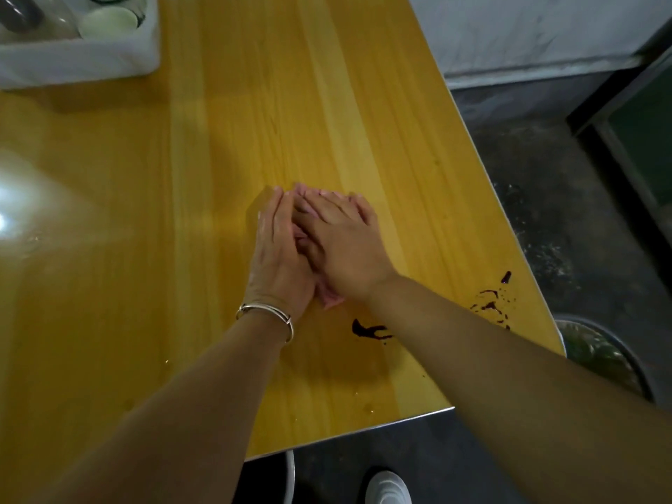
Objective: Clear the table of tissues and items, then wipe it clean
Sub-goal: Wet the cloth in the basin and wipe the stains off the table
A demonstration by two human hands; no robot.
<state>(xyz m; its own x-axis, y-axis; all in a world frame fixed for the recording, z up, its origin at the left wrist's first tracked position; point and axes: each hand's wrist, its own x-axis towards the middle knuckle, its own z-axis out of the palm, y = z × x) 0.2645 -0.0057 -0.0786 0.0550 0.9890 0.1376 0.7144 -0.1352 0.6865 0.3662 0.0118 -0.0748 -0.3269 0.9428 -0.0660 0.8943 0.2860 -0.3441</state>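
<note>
Near edge: dark spill on yellow surface, second splatter toward right edge; both unwiped. Mid-surface: left hand and right hand flat, overlapped, fingers extended, pressing pink cloth onto surface. Cloth mostly hidden; only edges show. Far left: white bin holding cups, partly cut off. No tissues visible; clearing apparently done, wiping incomplete.
</note>
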